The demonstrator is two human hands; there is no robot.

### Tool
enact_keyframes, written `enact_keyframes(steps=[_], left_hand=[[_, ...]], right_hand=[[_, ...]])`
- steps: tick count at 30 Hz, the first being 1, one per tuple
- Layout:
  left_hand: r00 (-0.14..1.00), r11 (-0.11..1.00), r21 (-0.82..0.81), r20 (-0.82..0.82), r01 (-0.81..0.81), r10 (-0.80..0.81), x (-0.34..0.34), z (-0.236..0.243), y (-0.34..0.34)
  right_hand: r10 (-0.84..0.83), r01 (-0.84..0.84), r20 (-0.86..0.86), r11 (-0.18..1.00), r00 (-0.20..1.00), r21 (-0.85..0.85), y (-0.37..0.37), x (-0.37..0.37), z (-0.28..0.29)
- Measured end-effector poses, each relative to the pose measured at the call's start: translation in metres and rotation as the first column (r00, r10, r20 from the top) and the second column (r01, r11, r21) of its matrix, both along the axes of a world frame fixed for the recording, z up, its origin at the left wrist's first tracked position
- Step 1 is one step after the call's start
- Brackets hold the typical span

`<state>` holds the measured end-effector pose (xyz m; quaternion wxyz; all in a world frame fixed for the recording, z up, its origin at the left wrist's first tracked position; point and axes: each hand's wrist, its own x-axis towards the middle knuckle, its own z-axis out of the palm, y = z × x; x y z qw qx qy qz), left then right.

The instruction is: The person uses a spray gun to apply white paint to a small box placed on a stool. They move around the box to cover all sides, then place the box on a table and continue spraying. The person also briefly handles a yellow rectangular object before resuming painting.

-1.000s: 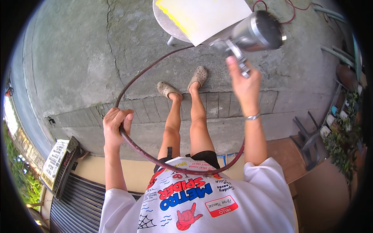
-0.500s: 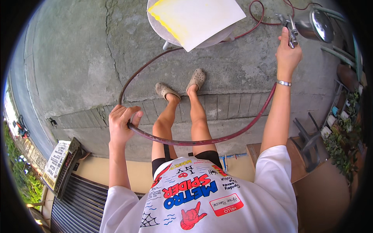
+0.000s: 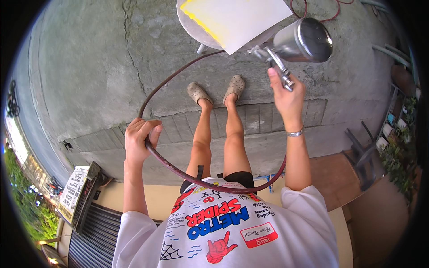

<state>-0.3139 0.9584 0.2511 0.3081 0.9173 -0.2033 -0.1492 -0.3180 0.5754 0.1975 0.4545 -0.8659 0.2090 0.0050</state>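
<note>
My right hand (image 3: 288, 102) is closed around the handle of a silver paint spray gun (image 3: 304, 41), whose large metal cup points to the right. The gun's nozzle end is by the near right side of a white sheet (image 3: 243, 22). Yellow paint runs along the sheet's left edge. Beneath the sheet is a pale round stool (image 3: 187, 21), partly covered. My left hand (image 3: 140, 139) grips a dark red air hose (image 3: 210, 185), which sags in a loop before my body towards my right forearm. Its far part runs from my left hand to the stool.
Grey cracked concrete (image 3: 85, 67) surrounds the stool, with a low ledge (image 3: 259, 118) behind my clogs (image 3: 199, 93). At right are a brown tabletop (image 3: 328, 178), a dark chair (image 3: 359, 156) and potted plants (image 3: 397, 156). A sign (image 3: 73, 192) and ribbed shutter (image 3: 100, 236) are at lower left.
My right hand has brought the spray gun leftward and nearer, from the right side to beside the sheet. The hose loop hangs lower towards my shirt. My left hand keeps its grip.
</note>
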Motion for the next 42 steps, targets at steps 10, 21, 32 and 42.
enact_keyframes(steps=[10,21,32,42], left_hand=[[0.999,0.999,-0.014,-0.014,0.042,-0.042,0.009,-0.002,0.011],[0.993,0.993,0.024,-0.013,0.118,-0.118,0.018,0.001,-0.01],[0.985,0.984,0.055,0.003,0.17,-0.171,0.03,0.01,-0.043],[0.987,0.985,0.071,0.013,0.158,-0.159,0.034,0.009,-0.05]], right_hand=[[0.183,-0.179,0.007,0.954,0.983,0.239,0.054,-0.054,0.017],[0.057,-0.055,-0.031,0.996,0.998,0.068,-0.015,-0.019,-0.009],[-0.113,0.139,0.165,0.977,0.98,-0.16,-0.104,0.041,-0.044],[-0.365,0.425,0.306,0.891,0.879,-0.159,-0.143,0.075,-0.049]])
